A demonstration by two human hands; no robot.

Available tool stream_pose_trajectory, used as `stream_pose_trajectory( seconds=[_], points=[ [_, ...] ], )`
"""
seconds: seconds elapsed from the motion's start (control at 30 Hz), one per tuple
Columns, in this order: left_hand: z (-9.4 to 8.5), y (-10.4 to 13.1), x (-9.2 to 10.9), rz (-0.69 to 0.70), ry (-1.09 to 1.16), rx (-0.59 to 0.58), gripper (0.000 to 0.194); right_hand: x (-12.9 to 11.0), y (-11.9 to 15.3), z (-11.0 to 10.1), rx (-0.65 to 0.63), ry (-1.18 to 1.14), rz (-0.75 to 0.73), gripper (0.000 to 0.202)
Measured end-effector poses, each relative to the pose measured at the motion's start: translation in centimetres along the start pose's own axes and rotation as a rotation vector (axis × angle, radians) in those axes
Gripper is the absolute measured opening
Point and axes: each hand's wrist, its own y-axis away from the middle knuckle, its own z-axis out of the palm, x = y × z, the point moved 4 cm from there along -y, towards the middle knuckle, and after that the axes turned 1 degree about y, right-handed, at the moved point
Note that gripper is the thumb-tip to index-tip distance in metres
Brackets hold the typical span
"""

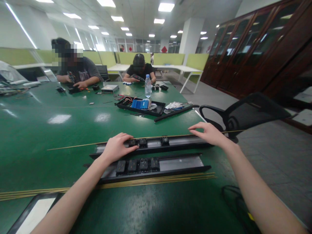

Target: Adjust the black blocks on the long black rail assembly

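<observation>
Two long black channels lie across the green table. The far channel (180, 141) holds several small black blocks, and a long thin brass rod (73, 147) runs along its far edge. My left hand (120, 147) rests over the far channel's left part, thumb and fingers apart on either side of a black block. My right hand (207, 132) hovers at that channel's right end, thumb and fingertips close to the rod; a small gap shows between them. In the near channel (181, 162) sit several black square modules (132, 166). Several brass rods (156, 179) lie in front of it.
A black tray (158, 109) with blue packs, white gloves (174, 107), a black strip (175, 113) and a water bottle (148, 86) stand farther back. Two people work across the table. A chair (253, 112) is at right; a dark cable and a framed white panel lie in front.
</observation>
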Motion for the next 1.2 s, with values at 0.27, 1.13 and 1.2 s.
stream_pose_trajectory(
  seconds=[0.27, 1.13, 1.2],
  points=[
    [0.1, 0.0, -0.2, 0.008, -0.002, 0.016, 0.054, -2.1, -0.4, 2.1, 0.072, 0.019, -0.104, 0.025],
    [0.1, 0.0, -0.1, 0.017, 0.002, 0.021, 0.054, -7.1, -0.5, 6.6, 0.193, -0.099, -0.238, 0.015],
    [0.1, 0.0, -0.1, 0.016, 0.005, 0.021, 0.053, -7.1, -0.5, 6.7, 0.2, -0.106, -0.229, 0.016]
  ],
)
